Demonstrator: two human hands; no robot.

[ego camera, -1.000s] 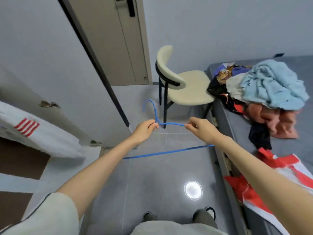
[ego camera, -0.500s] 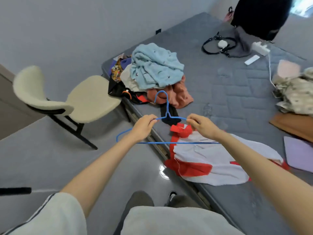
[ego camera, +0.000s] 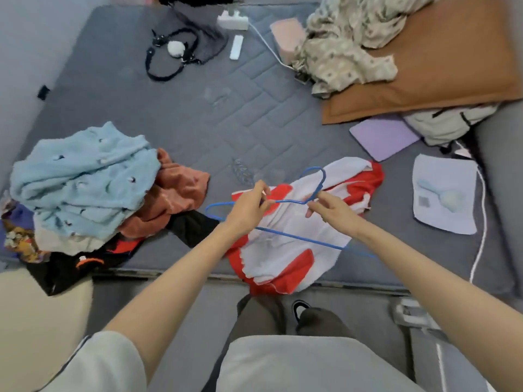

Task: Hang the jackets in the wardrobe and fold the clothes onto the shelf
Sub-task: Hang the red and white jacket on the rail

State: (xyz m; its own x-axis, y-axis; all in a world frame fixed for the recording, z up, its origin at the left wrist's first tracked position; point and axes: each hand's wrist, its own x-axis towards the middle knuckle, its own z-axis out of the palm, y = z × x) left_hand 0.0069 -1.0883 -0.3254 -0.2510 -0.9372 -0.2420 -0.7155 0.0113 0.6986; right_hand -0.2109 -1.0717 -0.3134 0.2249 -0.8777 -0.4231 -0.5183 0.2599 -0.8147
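**Hands, 2.** On the left hand (ego camera: 249, 207) the fingers pinch one shoulder wire of the hanger. The right hand (ego camera: 331, 210) pinches the wire at the foot of the hook, its other fingers loosely spread.

**Hanger (ego camera: 294, 237), 1.** Blue wire, held over the jacket, hook pointing away from the person.

**Jacket (ego camera: 277, 258), 1.** Red and white, rumpled at the near edge of the bed (ego camera: 198, 123), with a fold hanging over the edge.

**Clothes heap, 1, to the left.** A light blue fleece (ego camera: 85, 176) lies on top, with a rust garment (ego camera: 175, 193) and black cloth (ego camera: 192, 224) beneath.

**White cloth (ego camera: 441, 222), 1, to the right.** It carries 1 pale brush (ego camera: 450, 198).

**Purple pad (ego camera: 382, 137), 1.** It lies farther back.

**Far end.**
- 1 brown cushion (ego camera: 452, 66) under 1 patterned cloth (ego camera: 339, 46)
- 1 pink box (ego camera: 285, 35)
- 1 white power strip (ego camera: 232, 21)
- 1 black strap (ego camera: 158, 75)
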